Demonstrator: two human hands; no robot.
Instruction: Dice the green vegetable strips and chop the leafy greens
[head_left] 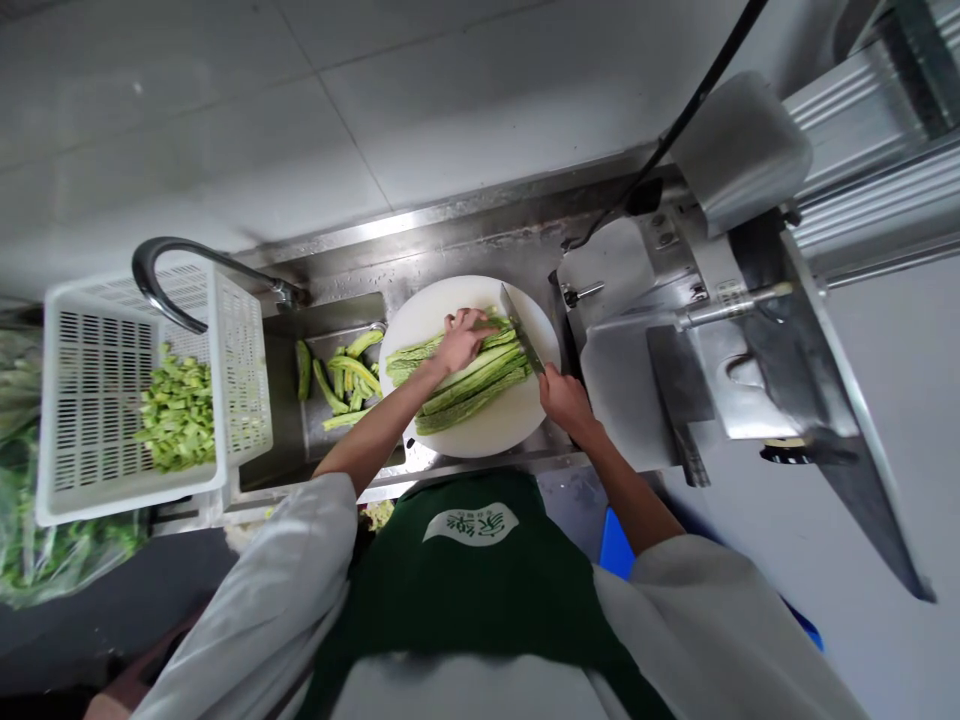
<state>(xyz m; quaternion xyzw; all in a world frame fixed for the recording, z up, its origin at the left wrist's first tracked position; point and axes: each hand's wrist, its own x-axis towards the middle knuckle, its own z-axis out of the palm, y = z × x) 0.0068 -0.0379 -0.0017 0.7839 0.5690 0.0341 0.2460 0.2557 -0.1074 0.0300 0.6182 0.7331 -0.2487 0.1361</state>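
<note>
Green, ridged vegetable lengths are lying side by side across the middle of a round white board, pointing roughly from its left rim towards its right rim. Left grip is pressing down on them with its fingers spreading, not closing around anything; right grip is closing around the handle of a knife, whose blade is slanting across the right ends of the lengths. Whether the edge is biting into them, I cannot tell

Cutting is looking partway along: a heap of small green chunks is already sitting in a white basket at the left end of the steel surface, while the lengths on the board are mostly keeping their long shape and are seemingly awaiting the blade. More green pieces are lying loose in the sink, between basket and board, also uncut into chunks

White rim is showing around the lengths, widest at the far edge and the near right edge, so the blade is having some room there. Beyond the right rim, a metal slicing machine is standing close by, with a cleaver resting on it, so the right elbow's side is looking tighter. Board and near edge of the surface are almost meeting, just before the green apron
</note>
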